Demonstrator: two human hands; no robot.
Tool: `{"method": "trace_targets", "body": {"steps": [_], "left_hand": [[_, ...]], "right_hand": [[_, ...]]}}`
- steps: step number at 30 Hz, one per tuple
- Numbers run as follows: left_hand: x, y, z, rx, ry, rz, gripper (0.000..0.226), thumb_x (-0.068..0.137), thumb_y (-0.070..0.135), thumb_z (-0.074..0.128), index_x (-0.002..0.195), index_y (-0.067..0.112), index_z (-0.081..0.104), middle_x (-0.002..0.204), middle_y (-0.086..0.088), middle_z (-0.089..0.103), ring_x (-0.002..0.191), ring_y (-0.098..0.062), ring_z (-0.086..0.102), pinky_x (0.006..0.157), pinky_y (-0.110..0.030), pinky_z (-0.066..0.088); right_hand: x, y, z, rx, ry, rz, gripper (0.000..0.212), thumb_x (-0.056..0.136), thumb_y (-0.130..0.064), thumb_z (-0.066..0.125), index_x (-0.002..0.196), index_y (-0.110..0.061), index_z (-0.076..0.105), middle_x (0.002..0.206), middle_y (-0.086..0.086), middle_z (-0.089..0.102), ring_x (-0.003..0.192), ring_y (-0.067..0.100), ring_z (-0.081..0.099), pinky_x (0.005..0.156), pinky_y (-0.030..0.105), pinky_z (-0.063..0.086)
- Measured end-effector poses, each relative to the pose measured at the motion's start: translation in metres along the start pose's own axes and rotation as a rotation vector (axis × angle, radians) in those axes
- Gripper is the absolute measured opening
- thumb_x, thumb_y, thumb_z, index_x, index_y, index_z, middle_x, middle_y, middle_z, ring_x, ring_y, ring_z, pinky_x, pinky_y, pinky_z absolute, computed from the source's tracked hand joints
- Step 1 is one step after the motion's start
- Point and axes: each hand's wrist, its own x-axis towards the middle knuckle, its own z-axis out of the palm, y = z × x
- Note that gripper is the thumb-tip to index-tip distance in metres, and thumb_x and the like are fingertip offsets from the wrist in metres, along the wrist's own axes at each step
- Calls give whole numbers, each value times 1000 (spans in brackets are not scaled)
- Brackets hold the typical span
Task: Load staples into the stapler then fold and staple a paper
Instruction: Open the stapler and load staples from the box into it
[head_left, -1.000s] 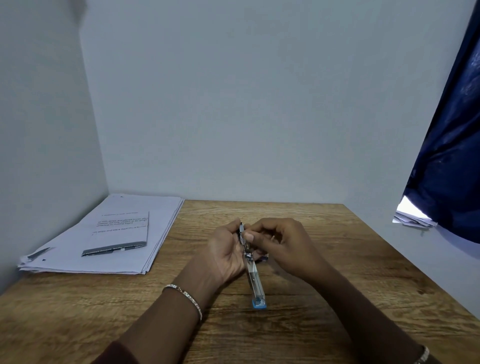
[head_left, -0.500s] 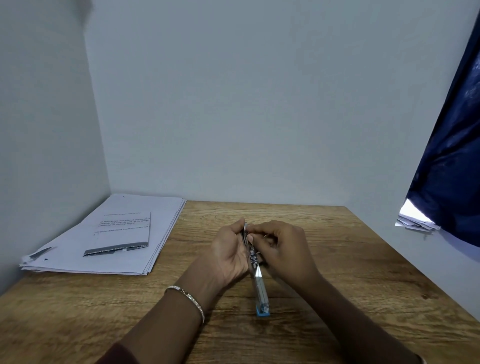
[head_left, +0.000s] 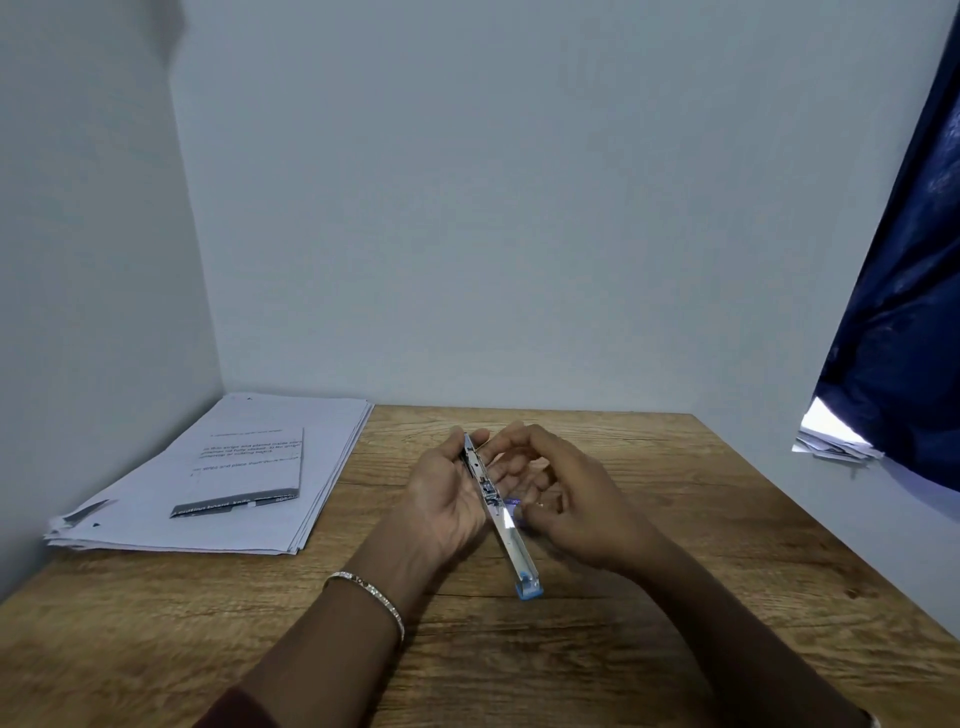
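Stapler (head_left: 500, 514) lengthwise, blue tip toward camera

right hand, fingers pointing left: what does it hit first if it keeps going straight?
Probably the opened stapler held in the left hand; the right hand sits just beside its metal rail, though depth is unclear.

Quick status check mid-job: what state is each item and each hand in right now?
Stapler: swung open, metal channel exposed, blue end on the table.
Left hand: gripping the stapler's far end.
Right hand: loosely curled beside the stapler, contents unclear.
Paper stack: flat, untouched, at table's left.
Folded sheet: lying on the stack.
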Motion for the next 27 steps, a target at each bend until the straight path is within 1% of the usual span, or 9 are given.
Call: {"method": "trace_targets", "body": {"steps": [2, 6, 8, 10, 13, 16, 19, 24, 27], "left_hand": [[0, 3, -2, -54, -15, -5, 37, 107, 37, 35, 92, 8, 52, 115, -24, 74, 119, -38, 63, 97, -56, 50], [-1, 6, -2, -73, -36, -4, 38, 107, 40, 34, 95, 9, 53, 120, -22, 72, 121, -36, 63, 81, -58, 59], [-1, 6, -2, -50, -46, 18, 36, 106, 41, 35, 103, 9, 52, 120, -22, 72, 115, -37, 65, 67, -51, 62], [0, 5, -2, -11, -61, 31, 39, 105, 41, 37, 114, 7, 53, 119, -22, 72, 111, -39, 66, 70, -36, 51], [2, -2, 0, 62, -117, 53, 47, 106, 37, 37, 116, -2, 61, 108, -25, 74, 100, -39, 72, 73, -41, 59], [3, -10, 2, 177, -144, 106, 45, 105, 37, 39, 114, 0, 63, 94, -25, 74, 82, -36, 74, 71, -46, 65], [0, -15, 4, 341, -180, 159, 56, 97, 54, 44, 118, 5, 62, 86, -19, 73, 76, -28, 73, 65, -36, 62], [-13, -22, 12, 609, -245, 245, 99, 51, 83, 69, 121, 14, 59, 101, -11, 73, 99, -28, 71, 90, -47, 56], [-20, -26, 16, 757, -238, 321, 83, 75, 64, 67, 135, 11, 47, 95, 4, 77, 93, -11, 75, 74, -28, 60]], "right_hand": [[0, -2, 2, -99, -42, -131, 49, 82, -15, 78, 123, -34, 61, 110, -9, 62, 91, 5, 60, 76, 22, 53], [1, -2, 9, -48, 29, -218, 34, 80, -10, 82, 110, -25, 76, 104, -8, 64, 91, 8, 61, 68, 10, 42], [2, -2, 12, 59, 71, -203, 28, 81, -8, 81, 103, -24, 79, 102, -10, 65, 91, 10, 63, 63, 14, 45], [3, -1, 14, 133, 128, -181, 19, 84, -17, 80, 98, -29, 75, 98, -13, 65, 89, 11, 64, 63, 21, 50], [5, 5, 20, 267, 197, -87, 9, 89, -27, 74, 97, -26, 69, 92, -10, 67, 84, 14, 65, 72, 32, 55], [5, 10, 20, 426, 175, 39, 31, 85, -38, 75, 114, -32, 65, 103, -11, 73, 92, 14, 71, 85, 45, 61], [5, 16, 17, 555, 64, 92, 45, 84, -36, 77, 127, -34, 63, 108, 2, 74, 102, 21, 72, 91, 46, 61], [5, 16, 13, 671, -20, 61, 36, 97, -18, 67, 133, -15, 64, 113, 3, 76, 110, 19, 70, 92, 36, 55], [6, 14, 13, 622, 56, 64, 30, 98, -20, 64, 128, -18, 69, 117, 4, 76, 117, 21, 69, 100, 44, 55]]}}
